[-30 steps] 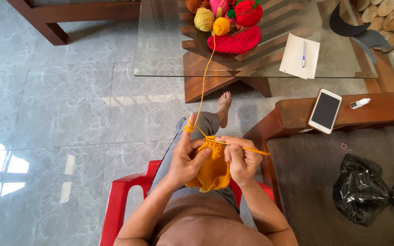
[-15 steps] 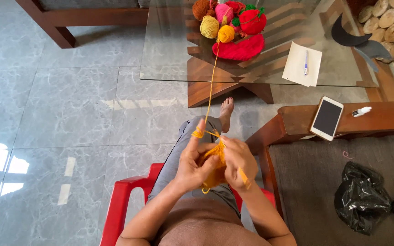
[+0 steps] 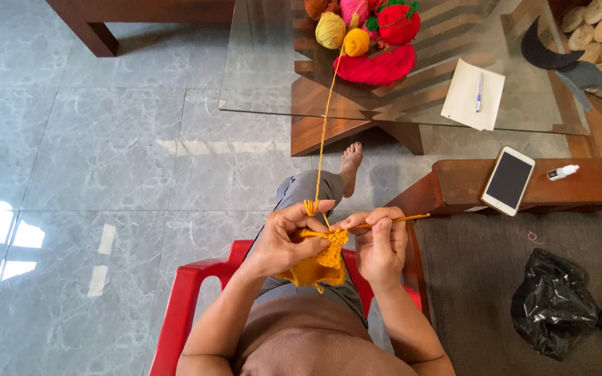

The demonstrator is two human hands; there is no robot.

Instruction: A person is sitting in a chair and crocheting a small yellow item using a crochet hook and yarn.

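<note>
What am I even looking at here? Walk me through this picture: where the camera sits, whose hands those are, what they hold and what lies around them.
There is no machine here. The camera is worn on a person's head and looks down, so the two bare hands at the bottom belong to the wearer, who sits on a red plastic chair.

The left hand pinches an orange crocheted piece, with yarn looped over its forefinger. The right hand holds a thin orange crochet hook.

An orange strand runs up to a yarn ball among other coloured balls on a glass table, which also carries a paper sheet with a pen. To the right, a phone and a small white bottle lie on a wooden ledge.
</note>
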